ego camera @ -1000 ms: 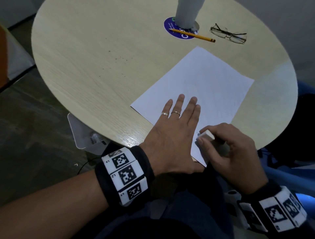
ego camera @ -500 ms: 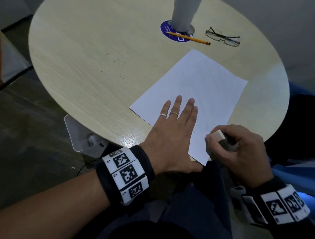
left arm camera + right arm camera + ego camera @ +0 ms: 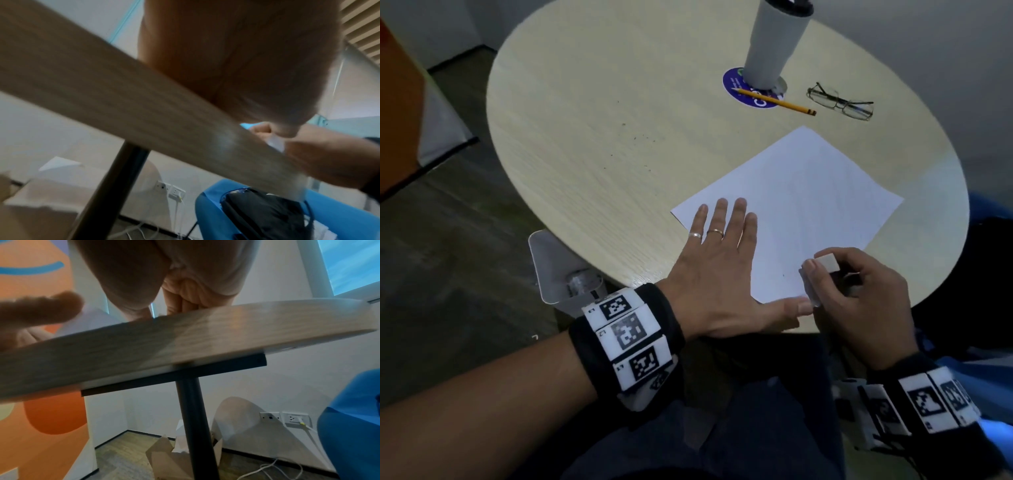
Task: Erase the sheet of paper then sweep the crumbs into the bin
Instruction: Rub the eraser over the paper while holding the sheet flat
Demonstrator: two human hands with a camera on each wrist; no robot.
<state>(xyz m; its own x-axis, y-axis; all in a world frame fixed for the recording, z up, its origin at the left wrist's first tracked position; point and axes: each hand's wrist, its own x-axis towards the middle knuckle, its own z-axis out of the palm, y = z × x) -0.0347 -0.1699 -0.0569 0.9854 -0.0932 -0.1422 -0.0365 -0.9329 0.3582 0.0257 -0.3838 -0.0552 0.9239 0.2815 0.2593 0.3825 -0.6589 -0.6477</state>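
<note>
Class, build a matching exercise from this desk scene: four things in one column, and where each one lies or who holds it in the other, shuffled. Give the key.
Things
1. eraser
2. sheet of paper
3. pencil
4. glasses

Places
A. across the blue round sticker
B. under the flat left hand
C. right of the pencil, on bare table
D. pinched in the right hand

Pairs: 1-D, 2-B, 3-A, 4-C

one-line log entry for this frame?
phase: erasing | left hand: flat on sheet of paper | right hand: grips eraser at near corner | crumbs: unswept
</note>
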